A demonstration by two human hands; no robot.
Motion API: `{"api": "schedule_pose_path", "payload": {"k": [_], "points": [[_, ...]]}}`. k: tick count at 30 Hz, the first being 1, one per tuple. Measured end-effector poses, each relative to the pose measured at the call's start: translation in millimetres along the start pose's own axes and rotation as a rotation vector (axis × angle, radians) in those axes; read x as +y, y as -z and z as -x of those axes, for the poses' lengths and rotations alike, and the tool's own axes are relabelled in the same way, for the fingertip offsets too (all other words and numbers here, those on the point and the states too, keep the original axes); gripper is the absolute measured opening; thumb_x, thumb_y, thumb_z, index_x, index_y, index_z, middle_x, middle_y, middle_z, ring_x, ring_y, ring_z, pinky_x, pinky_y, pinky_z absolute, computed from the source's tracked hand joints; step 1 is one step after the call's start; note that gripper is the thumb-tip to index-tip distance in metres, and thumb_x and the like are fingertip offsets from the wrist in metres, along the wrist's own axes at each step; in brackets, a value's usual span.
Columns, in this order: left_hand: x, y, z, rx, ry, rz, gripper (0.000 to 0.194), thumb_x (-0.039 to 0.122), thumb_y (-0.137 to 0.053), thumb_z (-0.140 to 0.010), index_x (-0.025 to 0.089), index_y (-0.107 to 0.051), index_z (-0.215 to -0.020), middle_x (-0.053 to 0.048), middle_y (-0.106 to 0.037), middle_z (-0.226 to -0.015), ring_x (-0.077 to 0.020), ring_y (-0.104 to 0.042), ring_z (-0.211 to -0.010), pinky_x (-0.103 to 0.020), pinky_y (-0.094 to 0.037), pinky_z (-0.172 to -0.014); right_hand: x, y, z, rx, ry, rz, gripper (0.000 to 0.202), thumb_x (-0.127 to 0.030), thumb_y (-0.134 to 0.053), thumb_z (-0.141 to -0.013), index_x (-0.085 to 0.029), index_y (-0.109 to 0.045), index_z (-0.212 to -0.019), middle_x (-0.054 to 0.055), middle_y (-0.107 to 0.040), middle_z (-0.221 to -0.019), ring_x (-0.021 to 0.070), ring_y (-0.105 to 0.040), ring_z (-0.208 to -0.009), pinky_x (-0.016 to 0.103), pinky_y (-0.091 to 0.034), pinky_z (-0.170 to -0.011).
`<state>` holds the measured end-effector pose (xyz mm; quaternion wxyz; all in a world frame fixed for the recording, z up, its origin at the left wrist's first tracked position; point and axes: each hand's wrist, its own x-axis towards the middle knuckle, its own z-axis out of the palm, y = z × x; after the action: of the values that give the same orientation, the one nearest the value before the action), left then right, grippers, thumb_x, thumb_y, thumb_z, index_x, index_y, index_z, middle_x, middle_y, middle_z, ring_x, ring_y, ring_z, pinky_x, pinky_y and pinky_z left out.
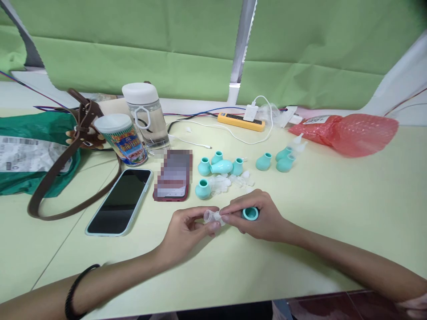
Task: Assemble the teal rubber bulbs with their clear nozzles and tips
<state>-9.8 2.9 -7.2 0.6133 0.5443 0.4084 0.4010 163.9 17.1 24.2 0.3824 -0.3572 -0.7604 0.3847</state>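
Between the fingertips of my left hand (187,229) is a clear plastic nozzle piece (209,216), its wide round end facing left. The thumb and forefinger of my right hand (260,218) pinch the other end of this piece. A teal rubber bulb (250,214) is also tucked in my right hand, its round opening facing up. Just beyond my hands lie several teal bulbs, among them one upright bulb (203,189) and one on its side (222,167). Beside them is a small heap of clear and whitish plastic parts (222,183).
Right of the heap stand another bulb (263,162) and two bulbs with pale tips (285,162). At left are two phones (120,202), a noodle cup (125,142), a water bottle (150,120) and a brown strap (76,209). Behind lie a yellow power strip (233,121) and red bubble wrap (363,133).
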Motion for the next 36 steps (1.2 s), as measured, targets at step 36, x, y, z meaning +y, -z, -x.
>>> {"api": "schedule_pose_path", "payload": {"k": [36], "points": [[0.4,0.8,1.6,-0.044,-0.074,-0.162,0.022,0.023,-0.058,-0.072,0.015,-0.063,-0.092,-0.004,-0.064,-0.078,-0.0145,-0.056,-0.067,-0.024,-0.048,-0.058,-4.9,-0.6,-2.2,-0.044,-0.297,-0.027,0.01,-0.023,-0.064,-0.063,-0.014,-0.066,-0.068,-0.002,-0.055,-0.042,0.0077,-0.048,-0.041,0.019,-0.041,-0.045]]}}
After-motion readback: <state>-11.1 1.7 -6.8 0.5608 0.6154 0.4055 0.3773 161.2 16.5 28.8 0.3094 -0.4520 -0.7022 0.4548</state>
